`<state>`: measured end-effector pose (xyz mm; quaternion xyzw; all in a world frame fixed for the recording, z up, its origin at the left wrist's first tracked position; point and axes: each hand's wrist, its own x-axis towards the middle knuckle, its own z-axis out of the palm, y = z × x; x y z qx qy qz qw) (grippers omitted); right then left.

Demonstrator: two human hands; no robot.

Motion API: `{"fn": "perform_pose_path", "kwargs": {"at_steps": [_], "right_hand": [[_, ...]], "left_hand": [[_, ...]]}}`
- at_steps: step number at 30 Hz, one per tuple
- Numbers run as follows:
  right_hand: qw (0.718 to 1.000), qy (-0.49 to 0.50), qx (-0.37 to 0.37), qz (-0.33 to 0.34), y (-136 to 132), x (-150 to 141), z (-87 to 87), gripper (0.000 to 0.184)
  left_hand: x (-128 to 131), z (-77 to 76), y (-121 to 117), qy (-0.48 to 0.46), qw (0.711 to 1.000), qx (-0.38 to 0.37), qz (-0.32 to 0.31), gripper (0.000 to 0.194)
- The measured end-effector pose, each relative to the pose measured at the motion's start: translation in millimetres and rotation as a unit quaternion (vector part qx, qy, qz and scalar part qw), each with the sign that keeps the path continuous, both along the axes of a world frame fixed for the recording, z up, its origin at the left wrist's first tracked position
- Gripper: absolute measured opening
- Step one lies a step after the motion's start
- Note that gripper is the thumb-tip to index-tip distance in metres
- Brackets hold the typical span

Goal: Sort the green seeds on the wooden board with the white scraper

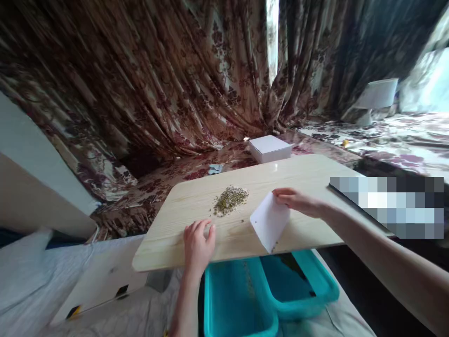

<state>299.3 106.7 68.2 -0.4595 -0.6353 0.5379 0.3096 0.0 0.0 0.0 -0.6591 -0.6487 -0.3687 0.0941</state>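
- Right hand [298, 202] grips white card [269, 222] by its upper corner, so it slopes toward the counter's [168, 224] front edge.
- Left hand [199, 241], released, rests near that edge, leaving the dried pile [229, 201] uncovered.

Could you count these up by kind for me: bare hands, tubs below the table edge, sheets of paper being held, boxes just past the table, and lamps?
Bare left hand and bare right hand: 2
Turquoise plastic tubs: 2
White paper sheet: 1
White rectangular box: 1
White-shaded lamp: 1
Total: 7
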Motion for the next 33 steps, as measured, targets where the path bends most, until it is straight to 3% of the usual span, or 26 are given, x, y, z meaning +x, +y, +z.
{"fn": "perform_pose_path", "kwargs": {"at_steps": [12,19,25,33], "right_hand": [[1.0,-0.026,-0.009,0.012,-23.5,27.8,-2.9,0.02],[0.992,0.092,0.055,-0.073,-10.2,-1.1,1.5,0.013],[0.987,0.096,0.09,-0.095,-1.7,-22.1,-4.6,0.013],[0.986,0.083,0.104,-0.104,6.1,-23.6,-9.2,0.012]], "left_hand": [[2.1,1.9,-0.5,-0.007,1.0,0.007,0.001,0.019],[2.0,2.4,0.3,-0.006,1.0,0.011,-0.001,0.018],[1.7,2.1,-0.1,-0.007,1.0,0.011,-0.002,0.018],[2.2,2.7,0.9,-0.008,1.0,0.01,-0.003,0.017]]}}
